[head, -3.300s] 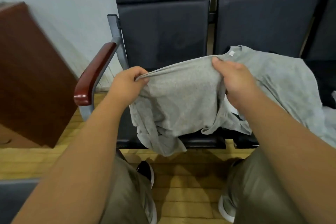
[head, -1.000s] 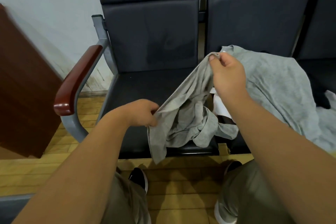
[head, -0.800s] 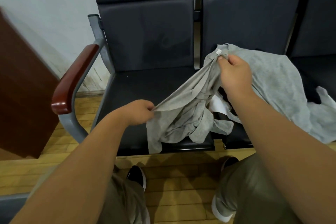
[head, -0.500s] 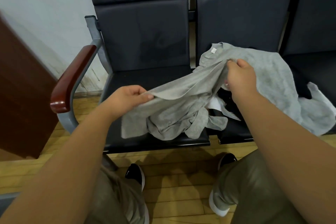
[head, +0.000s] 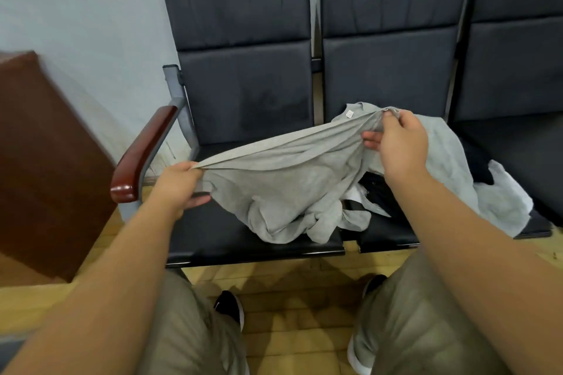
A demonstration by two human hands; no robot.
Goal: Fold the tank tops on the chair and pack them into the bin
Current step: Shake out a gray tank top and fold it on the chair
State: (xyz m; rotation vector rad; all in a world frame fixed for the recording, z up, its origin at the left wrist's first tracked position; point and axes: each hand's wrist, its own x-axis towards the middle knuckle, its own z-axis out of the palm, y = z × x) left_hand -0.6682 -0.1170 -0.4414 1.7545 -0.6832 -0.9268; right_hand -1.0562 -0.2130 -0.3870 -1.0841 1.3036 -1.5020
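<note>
Tank top (head: 283, 179): grey knit, pulled taut along one edge between your hands, its lower part bunched on the chair seat (head: 213, 234).
Handling: it looks light, soft and limp, so expect it to sag and twist wherever it is unsupported.
Where to hold: take hems or strap seams, not mid-fabric.
Left hand (head: 179, 189): pinches the taut edge at its left end.
Right hand (head: 399, 143): fingers curl round the other end, near a small white label (head: 349, 113).
Nearby: more grey cloth (head: 451, 167) lies on the next seat, touching yours, and may drag along.
Bin: not in view.
</note>
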